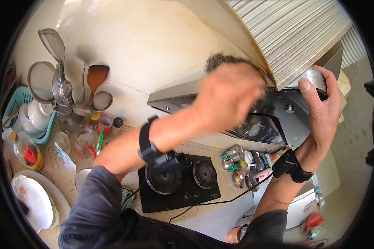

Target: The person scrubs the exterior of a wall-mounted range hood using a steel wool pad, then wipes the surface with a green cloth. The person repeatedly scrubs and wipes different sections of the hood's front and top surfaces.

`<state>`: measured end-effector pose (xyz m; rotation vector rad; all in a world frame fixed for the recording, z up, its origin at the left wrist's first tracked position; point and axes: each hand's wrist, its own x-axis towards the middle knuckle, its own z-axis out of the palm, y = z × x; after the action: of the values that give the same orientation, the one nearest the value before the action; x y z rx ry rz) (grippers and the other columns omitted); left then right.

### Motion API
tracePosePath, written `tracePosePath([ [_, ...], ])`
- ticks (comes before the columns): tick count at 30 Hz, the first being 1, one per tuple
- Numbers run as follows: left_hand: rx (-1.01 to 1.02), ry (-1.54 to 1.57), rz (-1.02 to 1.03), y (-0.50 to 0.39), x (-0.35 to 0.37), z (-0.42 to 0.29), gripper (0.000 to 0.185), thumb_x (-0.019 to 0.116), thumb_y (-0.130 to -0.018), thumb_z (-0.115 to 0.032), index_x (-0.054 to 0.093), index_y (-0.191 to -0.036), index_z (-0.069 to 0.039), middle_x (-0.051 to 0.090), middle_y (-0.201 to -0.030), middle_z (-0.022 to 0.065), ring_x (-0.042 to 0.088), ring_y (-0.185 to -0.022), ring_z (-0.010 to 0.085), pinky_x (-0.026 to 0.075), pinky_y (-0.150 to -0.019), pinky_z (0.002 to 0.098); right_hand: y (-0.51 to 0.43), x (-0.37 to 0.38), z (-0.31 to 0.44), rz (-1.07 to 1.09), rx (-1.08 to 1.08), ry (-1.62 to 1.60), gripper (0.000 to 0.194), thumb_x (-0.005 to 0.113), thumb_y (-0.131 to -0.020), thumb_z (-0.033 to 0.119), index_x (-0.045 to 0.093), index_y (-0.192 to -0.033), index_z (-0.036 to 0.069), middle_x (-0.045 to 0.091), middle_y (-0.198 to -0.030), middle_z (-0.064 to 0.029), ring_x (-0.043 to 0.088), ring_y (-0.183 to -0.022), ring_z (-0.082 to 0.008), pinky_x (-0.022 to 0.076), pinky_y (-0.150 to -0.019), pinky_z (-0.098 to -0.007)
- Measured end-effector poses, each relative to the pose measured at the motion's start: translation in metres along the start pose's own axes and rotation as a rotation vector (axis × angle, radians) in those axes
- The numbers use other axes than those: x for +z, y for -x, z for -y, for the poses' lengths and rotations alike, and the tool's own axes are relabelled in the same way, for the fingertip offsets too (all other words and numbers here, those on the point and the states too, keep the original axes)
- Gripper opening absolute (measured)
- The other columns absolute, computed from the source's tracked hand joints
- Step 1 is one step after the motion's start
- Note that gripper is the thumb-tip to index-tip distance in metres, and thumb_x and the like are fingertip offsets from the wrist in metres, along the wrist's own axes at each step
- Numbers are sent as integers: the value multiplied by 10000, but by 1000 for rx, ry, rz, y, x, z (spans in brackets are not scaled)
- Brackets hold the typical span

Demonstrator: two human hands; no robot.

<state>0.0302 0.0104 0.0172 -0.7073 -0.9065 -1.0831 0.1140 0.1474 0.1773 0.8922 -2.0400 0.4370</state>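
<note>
Blurred by motion, my left hand [232, 93] is closed around a dark, wiry scrubber [219, 60], mostly hidden behind the fingers. It is beside the lower edge of a ribbed, light metal panel [296, 34] on the range hood, close to the tiled wall. Whether the scrubber touches the panel or the wall is unclear. My right hand [322, 93] grips a round metal cup [313, 80] under the panel's lower right corner, thumb on one side and fingers around the other. Below both hands is the hood's dark glass front [261, 127]. Each wrist wears a black strap with a device.
A black two-burner cooktop [179, 183] lies on the speckled counter, a black cable crossing its front. To the left stand ladles and strainers, a wooden spatula [97, 77], jars, a turquoise basket [51, 124] and stacked plates [34, 202]. Bottles and small containers [237, 158] stand to the right.
</note>
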Motion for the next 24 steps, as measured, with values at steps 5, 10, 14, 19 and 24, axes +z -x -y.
tracePosePath([
  [5,73,50,-69,2,13,-20,260,763,-753,-19,670,-996,-11,692,-961,129,674,-942,317,520,-807,375,1,-1,0,16,41,20,489,851,-770,267,614,-1082,-26,648,-918,-50,593,-820,-117,489,-778,-255],
  [10,105,103,68,-1,2,-1,256,758,-754,-20,673,-995,-29,699,-974,114,675,-940,311,519,-808,381,0,0,-1,5,28,14,468,843,-781,254,617,-1083,-23,652,-920,-51,595,-838,-118,484,-793,-256],
  [14,28,170,153,-4,-7,10,170,729,-802,-36,694,-968,-34,705,-968,128,683,-895,299,526,-791,366,-2,-2,-1,20,40,45,467,844,-781,261,617,-1077,-19,650,-915,-45,592,-836,-118,477,-796,-255],
  [19,-405,15,167,1,-19,15,172,717,-835,-44,701,-1005,-30,710,-977,139,692,-895,297,545,-792,361,-2,-4,2,57,52,35,485,861,-768,291,617,-1058,-12,644,-901,-37,578,-824,-108,476,-781,-254],
  [24,-49,69,-150,16,1,-9,224,759,-777,-30,681,-985,-8,692,-922,135,672,-895,317,536,-809,401,0,-4,1,50,51,34,492,859,-768,300,616,-1064,-8,643,-898,-35,577,-816,-111,480,-772,-261],
])
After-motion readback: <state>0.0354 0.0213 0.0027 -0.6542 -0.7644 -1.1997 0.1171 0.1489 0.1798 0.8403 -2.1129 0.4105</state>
